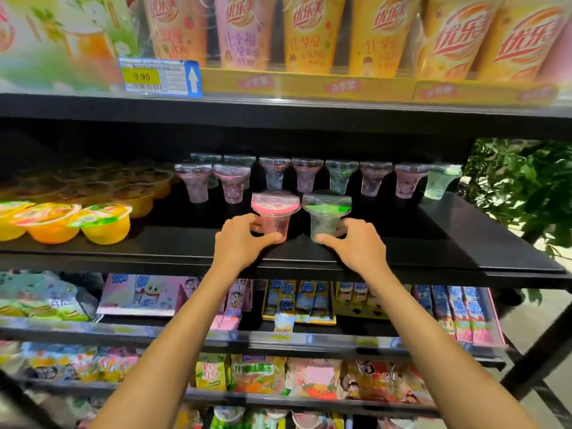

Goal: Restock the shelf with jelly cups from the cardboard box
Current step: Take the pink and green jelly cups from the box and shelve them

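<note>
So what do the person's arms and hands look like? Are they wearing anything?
The left arm and right arm are bare, with no sleeves in view. The left hand and right hand have no gloves. I see no rings, watch or bracelet.

Centre of frame: pink-lidded jelly cup (275,216) with dark red-purple contents, and green-lidded jelly cup (326,216) with pale, clear greenish contents, on a black shelf (448,239). Behind them, rear row of cups (374,181): mostly purple, a few pale green. Left of frame: yellow and orange jelly bowls (62,226), lids printed in green, red and yellow. Top of frame: orange, pink and yellow tall cups (312,35) with red script; price tag (141,77) yellow on a blue-and-white label.
</note>
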